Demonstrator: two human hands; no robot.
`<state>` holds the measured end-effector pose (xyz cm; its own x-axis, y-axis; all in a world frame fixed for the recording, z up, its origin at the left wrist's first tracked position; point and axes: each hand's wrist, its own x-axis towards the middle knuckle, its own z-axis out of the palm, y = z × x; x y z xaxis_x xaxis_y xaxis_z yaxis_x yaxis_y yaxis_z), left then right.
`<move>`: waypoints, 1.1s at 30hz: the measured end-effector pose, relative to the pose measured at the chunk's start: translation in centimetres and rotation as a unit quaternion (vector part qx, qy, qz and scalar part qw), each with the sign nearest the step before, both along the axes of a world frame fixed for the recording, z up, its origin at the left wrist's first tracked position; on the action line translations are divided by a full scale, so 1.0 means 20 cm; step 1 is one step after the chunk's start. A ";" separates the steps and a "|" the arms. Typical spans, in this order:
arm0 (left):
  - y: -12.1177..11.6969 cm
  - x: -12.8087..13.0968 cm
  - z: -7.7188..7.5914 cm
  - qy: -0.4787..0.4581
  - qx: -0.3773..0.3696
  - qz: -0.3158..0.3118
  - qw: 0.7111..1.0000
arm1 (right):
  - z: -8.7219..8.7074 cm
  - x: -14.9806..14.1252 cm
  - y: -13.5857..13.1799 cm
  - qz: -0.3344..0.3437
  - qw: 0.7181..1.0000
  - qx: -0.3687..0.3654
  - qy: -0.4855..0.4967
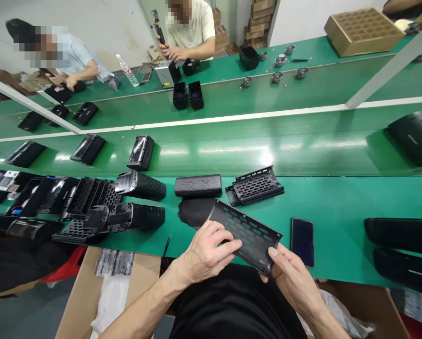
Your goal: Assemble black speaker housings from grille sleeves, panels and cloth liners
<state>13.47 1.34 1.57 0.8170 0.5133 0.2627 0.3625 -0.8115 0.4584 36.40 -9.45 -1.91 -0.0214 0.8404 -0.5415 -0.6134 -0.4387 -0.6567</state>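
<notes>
A black perforated speaker grille panel (249, 230) is tilted above the table edge, its curved inner side facing me. My right hand (292, 273) grips its lower right end, thumb on the inside face and fingers behind. My left hand (211, 249) is at its left part, fingers curled against it; part of that grip is hidden. Just beyond lies a black cloth-like sheet (193, 212) with a ragged edge. Behind the sheet rests a closed black speaker housing (198, 186). More perforated panels (255, 186) are stacked to its right.
Several black housings (140, 216) and panels crowd the left side of the table. A phone (302, 242) lies right of my hands; long black parts (401, 235) sit farther right. Beyond runs a green conveyor (267, 150) with housings. Two people (190, 37) work across it.
</notes>
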 end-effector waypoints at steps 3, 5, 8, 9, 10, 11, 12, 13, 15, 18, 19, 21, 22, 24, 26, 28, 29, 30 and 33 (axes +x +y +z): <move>0.00 0.00 0.00 0.006 -0.005 0.004 1.000 | 0.01 0.00 0.01 0.002 1.000 0.003 0.000; 0.00 -0.01 0.00 0.021 -0.003 0.000 1.000 | 0.02 0.00 0.01 0.002 1.000 0.003 0.001; 0.00 -0.01 0.00 0.028 -0.003 -0.005 1.000 | 0.03 0.00 0.01 0.003 1.000 0.004 -0.003; 0.00 -0.01 0.00 0.028 -0.005 -0.006 1.000 | 0.03 0.00 0.01 0.004 1.000 0.003 -0.004; 0.00 -0.01 0.00 0.026 -0.006 -0.006 1.000 | 0.03 -0.01 0.01 0.003 1.000 0.001 -0.004; 0.00 -0.01 0.00 0.023 -0.006 -0.005 1.000 | 0.03 -0.01 0.01 0.002 1.000 -0.002 -0.004; 0.00 -0.01 0.00 0.017 -0.005 -0.001 1.000 | 0.03 -0.01 0.01 0.001 1.000 -0.004 -0.002; 0.00 -0.01 0.00 0.007 -0.003 0.005 1.000 | 0.02 -0.01 0.01 0.000 1.000 -0.005 -0.001; -0.01 -0.01 0.01 -0.022 0.005 0.021 1.000 | 0.02 -0.01 0.01 -0.003 1.000 -0.004 0.000; -0.01 -0.02 0.02 -0.049 0.027 0.036 0.998 | 0.02 -0.01 0.01 -0.007 1.000 -0.001 -0.003; -0.01 -0.02 0.02 -0.046 0.031 0.034 0.998 | 0.02 -0.01 0.02 -0.008 1.000 -0.002 -0.004; -0.01 -0.02 0.03 -0.028 0.025 0.022 0.999 | 0.03 -0.01 0.02 -0.007 1.000 -0.001 -0.006; -0.01 -0.01 0.02 -0.020 0.018 0.017 0.999 | 0.03 -0.02 0.02 -0.005 1.000 -0.001 -0.008; -0.02 -0.01 0.02 -0.015 0.001 0.015 1.000 | 0.03 -0.02 0.02 -0.002 1.000 0.000 -0.012; -0.02 0.01 0.01 -0.020 -0.018 0.021 0.999 | 0.02 -0.02 0.02 0.000 1.000 -0.004 -0.014; -0.02 0.02 0.02 -0.021 -0.039 0.027 0.999 | 0.02 -0.03 0.02 -0.003 1.000 -0.009 -0.017; -0.02 0.03 0.03 -0.017 -0.047 0.028 0.998 | 0.02 -0.03 0.02 -0.004 1.000 -0.012 -0.019; -0.02 0.04 0.03 -0.013 -0.052 0.029 0.998 | 0.02 -0.03 0.02 -0.004 1.000 -0.014 -0.019; -0.03 0.03 0.06 -0.027 -0.043 0.035 0.998 | 0.03 -0.04 0.03 -0.008 1.000 -0.016 -0.011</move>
<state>14.16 0.76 2.84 0.7646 0.5906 0.2580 0.3891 -0.7422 0.5457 35.57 -8.84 -1.23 0.0047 0.8234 -0.5675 -0.6063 -0.4489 -0.6564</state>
